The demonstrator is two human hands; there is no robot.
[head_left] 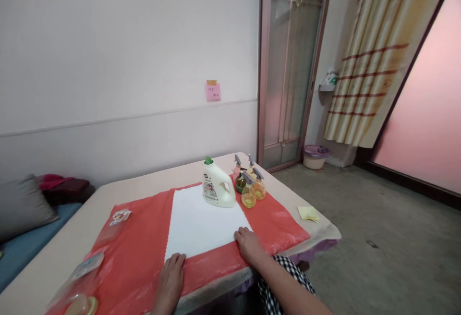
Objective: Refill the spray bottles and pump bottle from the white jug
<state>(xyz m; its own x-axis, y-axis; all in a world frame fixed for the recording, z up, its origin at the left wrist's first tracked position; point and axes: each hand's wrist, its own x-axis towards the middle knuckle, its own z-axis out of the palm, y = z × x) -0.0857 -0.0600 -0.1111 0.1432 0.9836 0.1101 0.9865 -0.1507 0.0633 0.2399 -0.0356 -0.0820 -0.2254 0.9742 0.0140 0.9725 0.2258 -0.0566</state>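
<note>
A white cloth (pixel 201 233) with zigzag edges lies flat on a red sheet (pixel 139 238). My left hand (pixel 172 274) rests at its near left corner, fingers laid down and holding nothing. At the near right corner my right hand (pixel 248 244) lies with its fingers on the cloth's edge, also open. A cream detergent jug (pixel 218 190) with a side handle and a green top (pixel 208 160) stands upright on the far part of the cloth. Beside it on the right several spray bottles (pixel 248 196) with grey triggers stand close together, apart from both hands.
Clear plastic packaging (pixel 84 267) and a yellowish round item (pixel 86 304) lie at the left. A folded yellow cloth (pixel 308 213) sits near the table's (pixel 288 199) right edge. Behind is a wall with a pink note (pixel 212 92); a grey cushion (pixel 25 209) is at far left.
</note>
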